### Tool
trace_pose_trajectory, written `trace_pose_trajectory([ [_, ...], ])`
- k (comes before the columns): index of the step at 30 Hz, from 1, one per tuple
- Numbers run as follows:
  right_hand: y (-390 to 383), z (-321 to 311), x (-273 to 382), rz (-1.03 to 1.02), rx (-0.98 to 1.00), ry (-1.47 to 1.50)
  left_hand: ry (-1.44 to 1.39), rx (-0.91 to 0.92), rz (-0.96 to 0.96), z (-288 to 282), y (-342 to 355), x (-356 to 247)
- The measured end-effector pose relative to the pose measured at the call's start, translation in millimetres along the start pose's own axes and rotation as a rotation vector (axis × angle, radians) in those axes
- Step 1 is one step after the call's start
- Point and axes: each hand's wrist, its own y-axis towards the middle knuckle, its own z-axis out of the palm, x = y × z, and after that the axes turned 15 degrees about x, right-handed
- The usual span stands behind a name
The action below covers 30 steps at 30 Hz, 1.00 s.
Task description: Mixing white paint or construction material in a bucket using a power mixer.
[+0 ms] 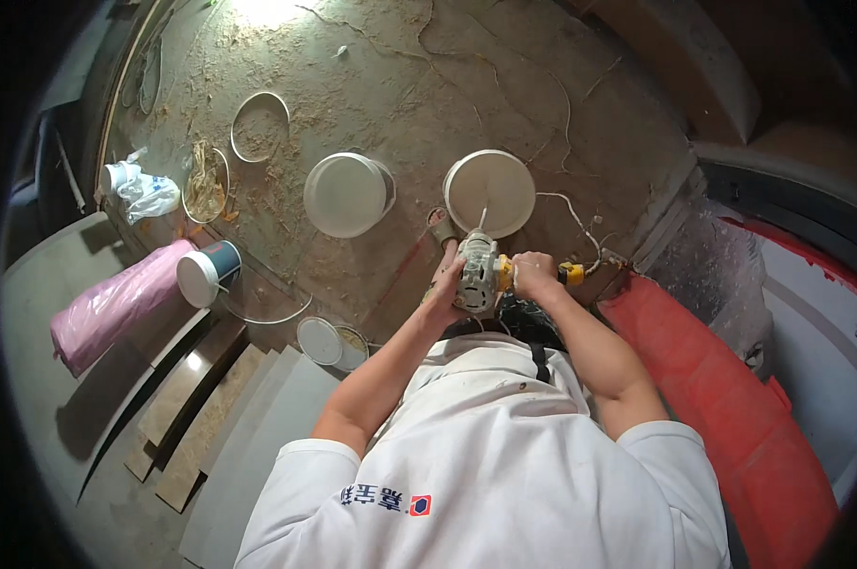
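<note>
A power mixer (478, 275) with a grey, dirty body and yellow grips is held in both hands, its thin shaft pointing into a white bucket (489, 180) of pale contents. My left hand (444, 289) grips the left side of the tool's body. My right hand (535, 272) is closed round the yellow handle on the right, where a white cord (588, 228) runs. My sandalled foot (440, 224) shows just left of the bucket's lower edge.
Another white bucket (348, 194), a wire-like ring (259, 95), white bags (148, 194), a pink roll (125, 303), a dark-labelled pail (210, 273) and lids (319, 341) lie leftward on the dirty floor. Stone slabs (210, 417) stand lower left; red sheeting (703, 408) runs along the right.
</note>
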Motion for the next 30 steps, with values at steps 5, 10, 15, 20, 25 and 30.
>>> trace_pose_trajectory([
  [5,0.2,-2.7,4.2,-0.073,0.065,-0.021,-0.129,-0.005,-0.038,-2.1,-2.1,1.5],
  [10,9.5,21.0,11.3,-0.139,-0.048,0.055,-0.029,-0.197,-0.017,-4.6,-17.0,5.2],
  [15,24.0,34.1,9.8,-0.108,-0.307,0.187,0.006,-0.337,0.052,6.1,-9.5,-5.9],
  [20,30.2,26.5,-13.9,-0.050,-0.286,0.081,0.054,-0.327,0.025,-13.1,24.4,-5.5],
  [25,16.9,16.9,-21.9,0.026,-0.207,0.112,0.048,-0.279,-0.061,1.8,29.7,-7.9],
  [30,6.1,22.7,-20.9,-0.049,-0.076,0.107,0.060,-0.230,-0.051,7.0,19.1,8.0],
])
